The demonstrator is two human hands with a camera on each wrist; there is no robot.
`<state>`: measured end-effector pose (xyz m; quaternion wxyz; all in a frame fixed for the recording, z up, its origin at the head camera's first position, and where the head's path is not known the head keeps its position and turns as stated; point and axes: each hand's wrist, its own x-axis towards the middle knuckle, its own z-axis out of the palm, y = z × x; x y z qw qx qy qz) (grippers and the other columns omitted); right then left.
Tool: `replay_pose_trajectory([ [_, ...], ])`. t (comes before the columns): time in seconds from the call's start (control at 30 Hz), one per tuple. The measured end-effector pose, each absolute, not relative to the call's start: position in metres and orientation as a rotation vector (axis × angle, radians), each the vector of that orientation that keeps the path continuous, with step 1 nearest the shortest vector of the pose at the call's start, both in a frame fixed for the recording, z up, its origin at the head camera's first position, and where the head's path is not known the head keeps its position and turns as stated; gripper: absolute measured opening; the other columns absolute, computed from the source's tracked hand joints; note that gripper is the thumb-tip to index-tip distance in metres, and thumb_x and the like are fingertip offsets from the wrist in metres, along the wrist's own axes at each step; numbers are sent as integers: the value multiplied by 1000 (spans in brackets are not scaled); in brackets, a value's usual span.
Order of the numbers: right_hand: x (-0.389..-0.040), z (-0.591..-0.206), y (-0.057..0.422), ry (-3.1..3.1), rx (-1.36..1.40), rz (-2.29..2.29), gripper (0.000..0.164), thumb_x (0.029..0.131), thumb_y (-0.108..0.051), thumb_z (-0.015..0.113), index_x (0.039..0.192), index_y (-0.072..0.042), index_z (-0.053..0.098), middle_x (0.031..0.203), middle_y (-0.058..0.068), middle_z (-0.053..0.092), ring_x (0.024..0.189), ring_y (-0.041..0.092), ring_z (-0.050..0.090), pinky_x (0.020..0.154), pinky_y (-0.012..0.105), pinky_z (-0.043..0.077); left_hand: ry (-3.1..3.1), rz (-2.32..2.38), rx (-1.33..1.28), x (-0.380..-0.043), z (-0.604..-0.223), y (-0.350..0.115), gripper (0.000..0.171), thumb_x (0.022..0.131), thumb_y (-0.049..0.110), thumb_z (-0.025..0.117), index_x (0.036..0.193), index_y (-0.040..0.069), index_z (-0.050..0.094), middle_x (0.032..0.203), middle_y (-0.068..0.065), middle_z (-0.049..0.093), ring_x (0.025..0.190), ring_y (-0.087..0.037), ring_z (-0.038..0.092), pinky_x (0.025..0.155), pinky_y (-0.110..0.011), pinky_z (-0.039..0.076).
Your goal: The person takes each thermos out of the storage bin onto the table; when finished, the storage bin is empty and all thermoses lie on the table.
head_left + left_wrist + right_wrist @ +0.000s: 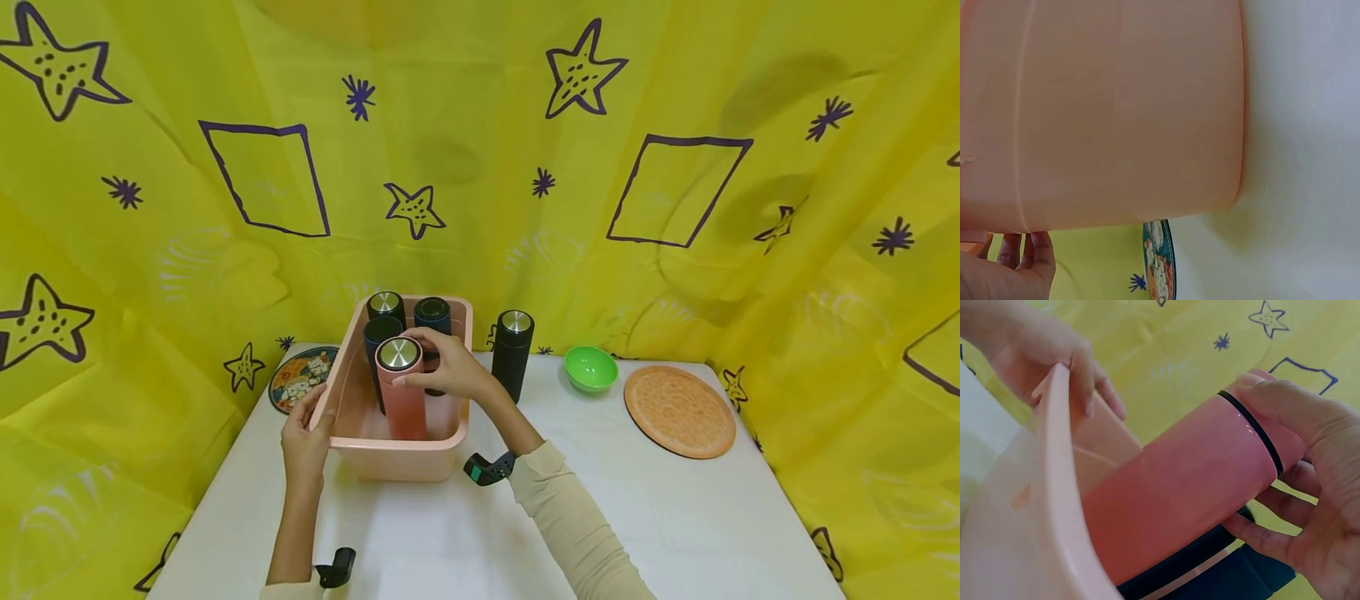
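Note:
A pink flask (pixel 407 407) with a silver-topped lid stands upright inside the pink plastic tub (pixel 397 458), near its front. My right hand (pixel 450 365) grips the flask around its upper part; in the right wrist view the thumb and fingers wrap the pink flask (pixel 1191 481) near its black ring. With my left hand (pixel 306 437) I hold the tub's left rim, as the left wrist view also shows beside the tub wall (pixel 1129 112). Behind the pink flask, the tub holds a black flask (pixel 386 303) with a silver lid and two dark blue flasks (pixel 432 313).
A black flask (pixel 512 358) stands on the white table (pixel 570 500) just right of the tub. Farther right are a green bowl (pixel 591 369) and an orange round board (pixel 679 412). A patterned round plate (pixel 303 375) lies behind the tub's left side. Yellow curtains surround the table.

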<state>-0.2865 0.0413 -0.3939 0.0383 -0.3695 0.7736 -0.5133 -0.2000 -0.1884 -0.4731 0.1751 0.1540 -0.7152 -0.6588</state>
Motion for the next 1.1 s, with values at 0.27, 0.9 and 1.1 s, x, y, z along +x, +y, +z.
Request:
replay_pose_trajectory([
  [0.27,-280,-377,43,2418,-1114,-1658,65,77,-11,83,133,-2,52,125,15,64,116,24,63,88,25,57,-2027,-1881,436,-199,-474,-189,42,96,2,56,137,6,52,140,-18,50,132,-35,45,106,-55,40],
  [0.9,-260,-313,71,2502,-954,-1951,58,76,-12,82,128,-8,57,114,11,67,91,23,63,77,28,57,-2042,-1883,456,-197,-472,-188,43,97,5,57,140,7,50,141,-19,49,133,-35,45,105,-53,41],
  [1.1,-254,-295,86,2577,-934,-2052,57,74,-11,82,126,-4,59,116,14,66,100,22,64,81,33,58,-2038,-1880,449,-198,-472,-188,43,97,7,58,140,7,50,141,-19,49,132,-34,45,105,-52,41],
])
